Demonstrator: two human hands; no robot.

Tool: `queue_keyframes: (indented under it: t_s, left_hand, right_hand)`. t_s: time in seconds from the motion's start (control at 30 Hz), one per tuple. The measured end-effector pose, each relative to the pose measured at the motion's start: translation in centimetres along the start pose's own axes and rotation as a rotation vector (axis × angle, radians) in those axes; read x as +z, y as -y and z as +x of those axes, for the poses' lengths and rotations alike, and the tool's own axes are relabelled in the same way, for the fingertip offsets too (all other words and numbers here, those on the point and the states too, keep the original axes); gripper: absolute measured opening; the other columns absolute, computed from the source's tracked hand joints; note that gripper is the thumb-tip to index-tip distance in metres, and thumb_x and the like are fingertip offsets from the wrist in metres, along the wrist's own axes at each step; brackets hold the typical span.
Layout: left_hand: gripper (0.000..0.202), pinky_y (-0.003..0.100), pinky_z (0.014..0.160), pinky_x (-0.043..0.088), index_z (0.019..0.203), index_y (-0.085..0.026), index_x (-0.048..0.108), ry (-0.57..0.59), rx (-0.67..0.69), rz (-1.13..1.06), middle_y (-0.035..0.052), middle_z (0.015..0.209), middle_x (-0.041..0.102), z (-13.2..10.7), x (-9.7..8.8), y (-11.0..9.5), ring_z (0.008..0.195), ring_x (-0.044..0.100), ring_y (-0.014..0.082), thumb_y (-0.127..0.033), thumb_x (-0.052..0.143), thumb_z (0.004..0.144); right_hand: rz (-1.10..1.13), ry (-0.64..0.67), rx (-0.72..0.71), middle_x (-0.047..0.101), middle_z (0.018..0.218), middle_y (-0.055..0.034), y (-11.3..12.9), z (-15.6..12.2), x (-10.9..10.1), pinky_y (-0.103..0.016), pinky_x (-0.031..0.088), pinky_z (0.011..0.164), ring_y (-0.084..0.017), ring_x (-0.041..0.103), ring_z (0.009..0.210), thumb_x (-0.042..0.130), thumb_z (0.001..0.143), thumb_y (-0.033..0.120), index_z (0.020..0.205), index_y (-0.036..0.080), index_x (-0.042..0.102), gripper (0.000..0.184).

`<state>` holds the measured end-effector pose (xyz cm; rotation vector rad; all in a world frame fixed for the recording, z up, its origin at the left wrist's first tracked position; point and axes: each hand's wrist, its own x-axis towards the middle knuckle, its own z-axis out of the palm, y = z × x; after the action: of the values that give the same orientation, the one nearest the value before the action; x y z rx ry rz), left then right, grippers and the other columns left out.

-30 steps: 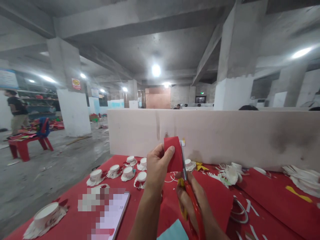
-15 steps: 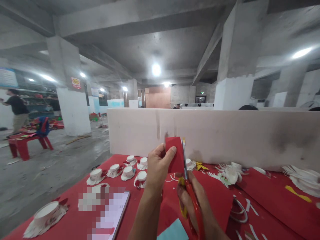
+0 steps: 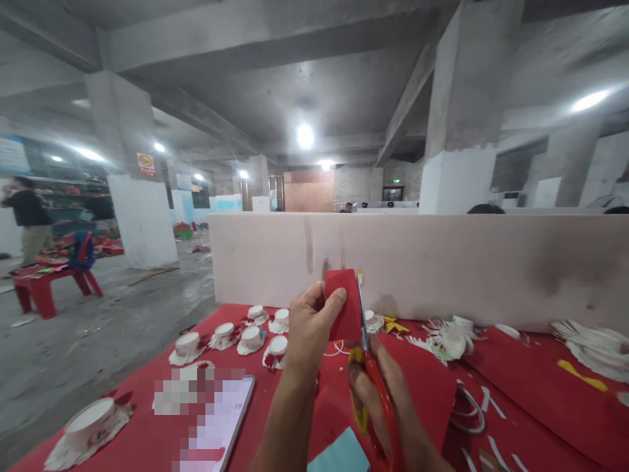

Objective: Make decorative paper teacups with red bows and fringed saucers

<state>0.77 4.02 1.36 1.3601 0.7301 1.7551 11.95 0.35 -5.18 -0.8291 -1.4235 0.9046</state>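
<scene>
My left hand (image 3: 314, 311) pinches a folded piece of red paper (image 3: 341, 278) upright, its thumb flat across the front. In my right hand (image 3: 378, 387) is a pair of scissors (image 3: 382, 387) with red and yellow handles, my fingers wrapped through the loops. The blades point up along the paper's right edge; whether they bite into it I cannot tell. Below my hands lies a light blue sheet of paper (image 3: 341, 452) on the red table covering (image 3: 275, 426).
Several upturned white paper cups (image 3: 250, 337) with frilled rims stand to the left, near a phone (image 3: 221, 419). Paper scraps (image 3: 496, 403) and cut cups (image 3: 452, 341) lie to the right. A pale partition (image 3: 417, 262) closes the table's far side. A person (image 3: 29, 216) stands far left.
The view has shifted very slightly. Both hands, the red paper and the scissors keep nearly the same position. The person at far left has raised an arm towards the head.
</scene>
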Motion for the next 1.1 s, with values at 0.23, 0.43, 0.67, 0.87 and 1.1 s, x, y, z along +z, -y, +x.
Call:
queue_keyframes:
  t_s: [0.23, 0.43, 0.67, 0.87, 1.1]
  left_hand:
    - [0.02, 0.021, 0.05, 0.044, 0.073, -0.014, 0.063, 0.01, -0.008, 0.004, -0.0009, 0.059, 0.054, 0.0, 0.1, 0.2, 0.051, 0.049, 0.0084, -0.034, 0.065, 0.074]
    - [0.023, 0.02, 0.049, 0.045, 0.078, -0.013, 0.066, -0.027, 0.011, -0.016, 0.0009, 0.063, 0.059, 0.1, 0.1, 0.3, 0.055, 0.054, 0.0103, -0.035, 0.066, 0.073]
    - [0.02, 0.019, 0.049, 0.045, 0.082, -0.013, 0.067, -0.092, 0.052, -0.07, 0.0003, 0.063, 0.059, 0.5, -0.4, 0.3, 0.054, 0.053, 0.0091, -0.032, 0.066, 0.074]
    - [0.019, 0.019, 0.05, 0.044, 0.082, -0.013, 0.067, -0.103, 0.076, -0.085, 0.0006, 0.065, 0.059, 0.5, -0.6, 0.3, 0.055, 0.052, 0.0086, -0.031, 0.066, 0.074]
    - [0.02, 0.018, 0.047, 0.039, 0.082, -0.014, 0.067, -0.133, 0.107, -0.035, -0.0019, 0.06, 0.053, 0.5, -0.8, 0.4, 0.052, 0.047, 0.007, -0.033, 0.065, 0.075]
  right_hand:
    - [0.058, 0.053, 0.037, 0.049, 0.063, 0.0019, 0.2, -0.2, -0.1, -0.022, 0.04, 0.048, -0.012, 0.046, 0.054, 0.056, 0.079, 0.046, 0.088, 0.021, 0.055, 0.027]
    - [0.09, 0.021, 0.09, 0.053, 0.056, 0.0006, 0.2, -0.2, -0.1, -0.023, 0.041, 0.041, -0.014, 0.049, 0.049, 0.062, 0.072, 0.052, 0.092, 0.024, 0.06, 0.034]
    - [0.091, 0.038, 0.019, 0.055, 0.075, -0.0011, -0.7, 0.2, 0.1, -0.024, 0.047, 0.057, -0.014, 0.051, 0.063, 0.057, 0.081, 0.042, 0.113, 0.022, 0.052, 0.038]
    - [0.003, 0.116, 0.044, 0.05, 0.077, 0.0012, -1.4, 0.0, 0.4, -0.021, 0.04, 0.05, -0.01, 0.043, 0.057, 0.052, 0.086, 0.035, 0.115, 0.024, 0.047, 0.032]
    - [-0.012, 0.145, 0.095, 0.046, 0.067, 0.0044, -1.2, 0.0, 0.8, -0.021, 0.036, 0.046, -0.008, 0.037, 0.048, 0.053, 0.084, 0.036, 0.106, 0.022, 0.049, 0.026]
